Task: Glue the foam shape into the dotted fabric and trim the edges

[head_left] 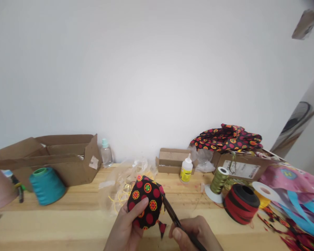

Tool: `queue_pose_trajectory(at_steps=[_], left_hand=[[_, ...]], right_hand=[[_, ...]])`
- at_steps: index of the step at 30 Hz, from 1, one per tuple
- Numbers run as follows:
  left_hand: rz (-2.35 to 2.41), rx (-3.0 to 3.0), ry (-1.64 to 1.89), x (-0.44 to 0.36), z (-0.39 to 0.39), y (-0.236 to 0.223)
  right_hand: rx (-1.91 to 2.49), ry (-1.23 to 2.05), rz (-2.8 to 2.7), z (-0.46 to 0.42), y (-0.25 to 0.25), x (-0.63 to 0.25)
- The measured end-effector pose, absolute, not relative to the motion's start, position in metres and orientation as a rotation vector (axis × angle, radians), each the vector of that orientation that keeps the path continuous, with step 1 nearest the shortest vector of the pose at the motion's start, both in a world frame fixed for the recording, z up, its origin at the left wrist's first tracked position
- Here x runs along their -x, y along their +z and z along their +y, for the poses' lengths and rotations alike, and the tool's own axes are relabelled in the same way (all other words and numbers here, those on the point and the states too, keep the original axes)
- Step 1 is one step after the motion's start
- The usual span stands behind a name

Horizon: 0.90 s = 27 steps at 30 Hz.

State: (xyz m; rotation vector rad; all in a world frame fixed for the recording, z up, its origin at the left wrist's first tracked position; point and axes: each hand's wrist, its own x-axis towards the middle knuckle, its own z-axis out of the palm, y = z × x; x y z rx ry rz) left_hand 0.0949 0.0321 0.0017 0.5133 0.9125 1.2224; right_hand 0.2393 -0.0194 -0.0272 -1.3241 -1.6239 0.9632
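My left hand (133,220) is closed on a piece of black fabric (147,200) printed with red dots and orange-yellow flowers, the thumb lying across its front. My right hand (192,233) grips dark scissors (174,217), their blades slanting up and left to the fabric's right edge. Whether the blades are parted is hard to see. A narrow fabric scrap (162,228) dangles below that edge. Behind the fabric lies a clear plastic bag (112,190) with yellow cord in it.
On the left are a cardboard box (68,169) and a teal thread cone (47,186). A glue bottle (186,170) stands behind my hands. To the right are a green thread spool (219,180), a red-and-black ribbon roll (241,204), and heaped patterned cloth (229,137).
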Motion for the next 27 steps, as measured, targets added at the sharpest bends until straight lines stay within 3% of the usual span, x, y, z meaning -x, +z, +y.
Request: queue_pose_trajectory(at_steps=[21,27], left_hand=[[0.911,-0.527,1.216,-0.094,0.031,0.004],[0.911,-0.520,1.188,-0.094,0.031,0.007]], right_hand=[[1.328,0.998,-1.666,-0.019,-0.022,-0.245],[1.360,0.865,-1.683,-0.017,-0.032,-0.247]])
